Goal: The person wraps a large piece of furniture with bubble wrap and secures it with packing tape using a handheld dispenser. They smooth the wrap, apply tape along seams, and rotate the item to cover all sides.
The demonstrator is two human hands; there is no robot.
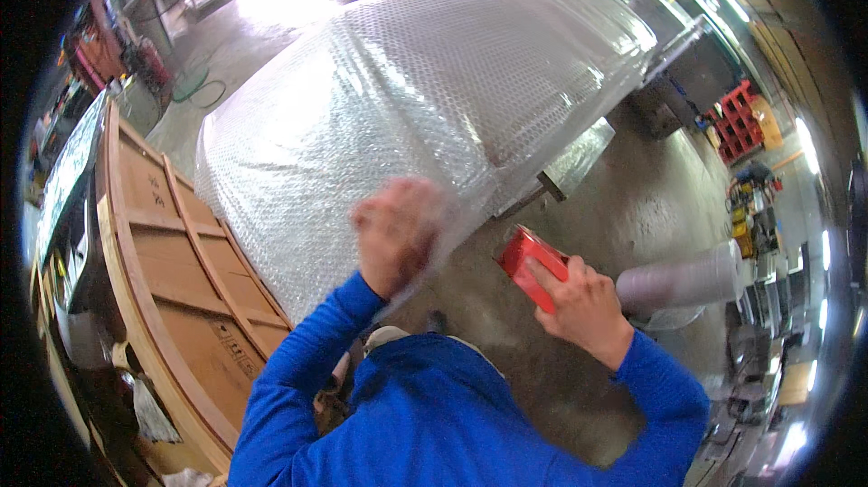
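Note:
A large bulky thing covered in clear bubble wrap (pixel 362 116) fills the middle of the view; what lies under the wrap is hard to make out. My left hand (pixel 398 232) is at the near edge of the wrap, its fingers curled but smeared by motion. Whether it touches or pinches the plastic cannot be told. To the right of the wrap, my right hand (pixel 588 306) grips a red tape dispenser (pixel 532 263), held apart from the bubble wrap over the floor.
On the left stands a brown panel with a wooden frame (pixel 181 261). A roll of bubble wrap (pixel 683 277) lies on the concrete floor (pixel 542 378) at right. A dark bar (pixel 533 196) juts from under the wrapped thing. Red crates (pixel 737 122) stand farther right.

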